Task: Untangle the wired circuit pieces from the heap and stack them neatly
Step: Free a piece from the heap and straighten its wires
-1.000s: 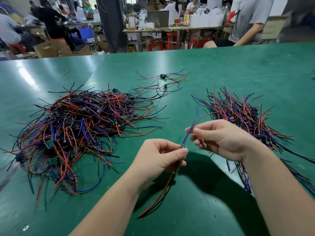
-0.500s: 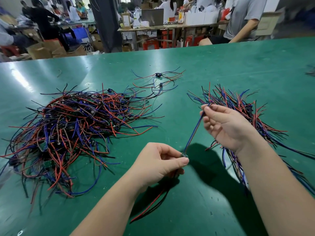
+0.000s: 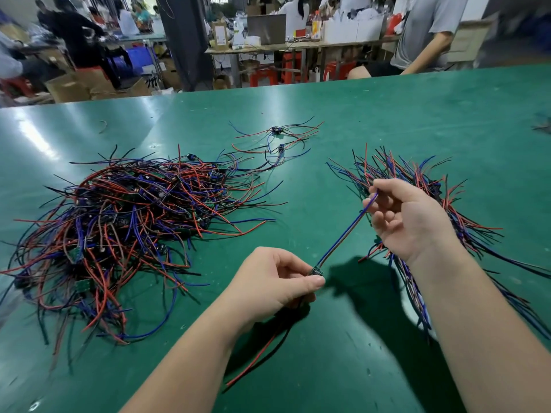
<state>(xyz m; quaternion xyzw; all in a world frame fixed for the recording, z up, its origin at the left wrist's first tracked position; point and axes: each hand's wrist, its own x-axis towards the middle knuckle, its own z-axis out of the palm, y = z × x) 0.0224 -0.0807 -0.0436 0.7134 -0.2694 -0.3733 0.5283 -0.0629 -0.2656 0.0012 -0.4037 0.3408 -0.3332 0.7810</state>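
While the left hand [image 3: 277, 281] pinches the circuit piece [image 3: 317, 270] and the right hand [image 3: 408, 222] pinches its taut wires [image 3: 346, 234] near the right stack [image 3: 417, 186], a hard pull could tear a solder joint; the left heap [image 3: 125, 222] waits.

Single head-worn wide-angle view, looking forward and down across the green table [image 3: 387, 114]. The left hand [image 3: 274, 281] and right hand [image 3: 408, 222] lie close under the lens, both reaching in from the bottom edge; the table's far edge and the workshop benches [image 3: 298, 46] occupy the top band.
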